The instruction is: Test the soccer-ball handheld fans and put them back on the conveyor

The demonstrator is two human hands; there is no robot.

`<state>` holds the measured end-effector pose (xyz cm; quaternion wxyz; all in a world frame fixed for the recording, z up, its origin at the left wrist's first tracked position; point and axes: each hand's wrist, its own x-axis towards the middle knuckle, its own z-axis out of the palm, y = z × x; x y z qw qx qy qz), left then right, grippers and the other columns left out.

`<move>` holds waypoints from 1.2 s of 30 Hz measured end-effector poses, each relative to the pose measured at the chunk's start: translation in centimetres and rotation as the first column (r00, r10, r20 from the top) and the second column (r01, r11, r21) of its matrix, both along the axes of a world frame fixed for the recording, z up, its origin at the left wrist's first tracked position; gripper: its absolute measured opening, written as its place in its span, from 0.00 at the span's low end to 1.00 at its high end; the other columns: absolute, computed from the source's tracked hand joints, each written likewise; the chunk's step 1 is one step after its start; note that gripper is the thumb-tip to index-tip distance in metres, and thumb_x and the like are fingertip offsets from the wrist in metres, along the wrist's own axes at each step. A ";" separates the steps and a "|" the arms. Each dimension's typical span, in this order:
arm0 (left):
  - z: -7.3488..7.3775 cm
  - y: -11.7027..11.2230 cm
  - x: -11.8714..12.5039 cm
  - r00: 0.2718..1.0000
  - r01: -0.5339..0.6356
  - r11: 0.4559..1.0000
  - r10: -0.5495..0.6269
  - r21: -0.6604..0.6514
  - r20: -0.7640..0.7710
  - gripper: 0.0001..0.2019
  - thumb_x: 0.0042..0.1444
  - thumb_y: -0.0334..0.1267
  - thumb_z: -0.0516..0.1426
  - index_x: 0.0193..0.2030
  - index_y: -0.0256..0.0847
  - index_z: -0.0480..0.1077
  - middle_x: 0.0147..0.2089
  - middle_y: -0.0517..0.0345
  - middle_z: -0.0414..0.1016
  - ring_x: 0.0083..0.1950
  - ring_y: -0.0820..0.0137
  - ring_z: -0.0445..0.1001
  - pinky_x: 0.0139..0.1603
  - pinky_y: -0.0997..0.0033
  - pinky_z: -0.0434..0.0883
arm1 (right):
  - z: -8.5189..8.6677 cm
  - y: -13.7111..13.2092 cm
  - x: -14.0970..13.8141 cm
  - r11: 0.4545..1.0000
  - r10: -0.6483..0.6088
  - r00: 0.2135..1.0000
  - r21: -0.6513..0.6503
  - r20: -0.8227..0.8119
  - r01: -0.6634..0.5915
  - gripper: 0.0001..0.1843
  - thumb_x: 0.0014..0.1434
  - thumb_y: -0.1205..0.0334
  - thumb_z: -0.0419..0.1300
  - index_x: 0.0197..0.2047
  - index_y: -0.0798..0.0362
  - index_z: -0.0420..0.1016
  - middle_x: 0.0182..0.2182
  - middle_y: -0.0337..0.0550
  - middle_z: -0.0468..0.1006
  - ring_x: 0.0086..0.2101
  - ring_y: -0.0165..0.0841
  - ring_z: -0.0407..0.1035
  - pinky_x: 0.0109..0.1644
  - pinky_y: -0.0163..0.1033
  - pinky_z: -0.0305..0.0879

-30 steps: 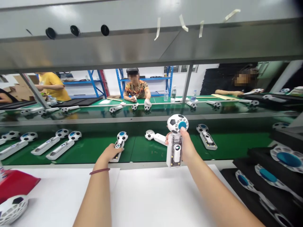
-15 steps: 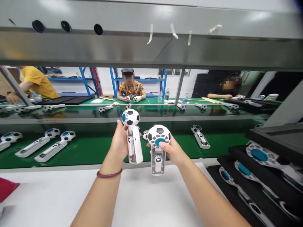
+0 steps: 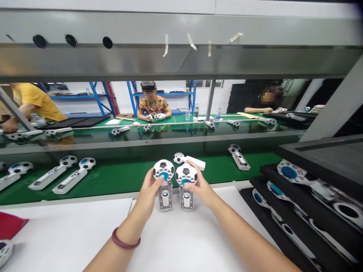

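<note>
the left hand point(image 3: 148, 196) is curled around the ball head of one soccer-ball fan point(image 3: 163, 170), and the right hand point(image 3: 200, 185) is curled around the ball head of a second fan point(image 3: 186, 174). both hands are part closed, with the fingers spread over the heads. the two fans stand upright side by side, just apart, their clear handles down at the near edge of a white sheet point(image 3: 176, 241); i cannot tell if their bases touch it. a second white sheet point(image 3: 70, 226) lies to the left, with a red box point(image 3: 11, 224) and a ball shell point(image 3: 4, 251) at its far corner.

just behind the hands, a third fan point(image 3: 188, 161) lies flat on a green belt point(image 3: 127, 181), close to the right fingertips point(image 3: 193, 164). more fans lie on the belt to both sides. black foam trays point(image 3: 283, 241) on the right hold fan shells with blue centres.

a steel shelf point(image 3: 181, 60) with taped paper strips point(image 3: 166, 45) spans the view. beyond it, co-workers sit or lean at a matching green bench, with water bottles point(image 3: 195, 112) on it and blue racks point(image 3: 161, 92) behind.
</note>
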<state>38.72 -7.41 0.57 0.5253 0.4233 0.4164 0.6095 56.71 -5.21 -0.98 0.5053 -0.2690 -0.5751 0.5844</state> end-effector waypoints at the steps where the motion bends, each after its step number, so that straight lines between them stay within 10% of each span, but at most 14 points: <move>1: -0.8 -0.2 -0.1 1.000 0.000 1.000 0.000 -0.004 0.002 0.33 0.45 0.48 0.64 0.57 0.44 0.59 0.56 0.50 0.67 0.56 0.58 0.65 0.50 0.66 0.64 | -0.9 0.0 0.0 1.000 -0.025 1.000 0.001 0.002 0.025 0.42 0.45 0.54 0.67 0.59 0.45 0.49 0.52 0.44 0.64 0.48 0.35 0.64 0.54 0.42 0.59; 10: -5.1 -0.7 -1.2 0.972 0.219 0.936 -0.185 -0.274 0.147 0.26 0.42 0.50 0.63 0.43 0.40 0.59 0.35 0.54 0.73 0.36 0.63 0.73 0.37 0.66 0.68 | -5.4 -1.0 -0.4 0.948 0.039 0.999 -0.316 0.026 -0.029 0.31 0.45 0.49 0.66 0.46 0.52 0.56 0.34 0.43 0.73 0.38 0.39 0.71 0.42 0.46 0.65; 17: -5.6 -0.9 -1.4 0.964 0.261 0.935 -0.237 -0.241 0.124 0.33 0.39 0.41 0.66 0.50 0.42 0.55 0.36 0.56 0.72 0.36 0.64 0.73 0.43 0.60 0.71 | -4.6 -1.4 -1.0 0.882 0.054 0.968 -0.442 -0.243 -0.160 0.34 0.40 0.57 0.69 0.46 0.51 0.53 0.31 0.37 0.72 0.34 0.36 0.71 0.40 0.42 0.64; 36: -4.0 -1.8 -0.5 0.976 0.219 0.927 -0.211 -0.305 0.059 0.30 0.43 0.40 0.64 0.52 0.44 0.56 0.38 0.54 0.72 0.42 0.57 0.74 0.43 0.58 0.71 | -3.6 -1.6 -0.6 0.861 0.097 0.990 -0.489 -0.105 -0.137 0.38 0.40 0.56 0.68 0.51 0.51 0.53 0.36 0.41 0.71 0.39 0.40 0.70 0.44 0.46 0.63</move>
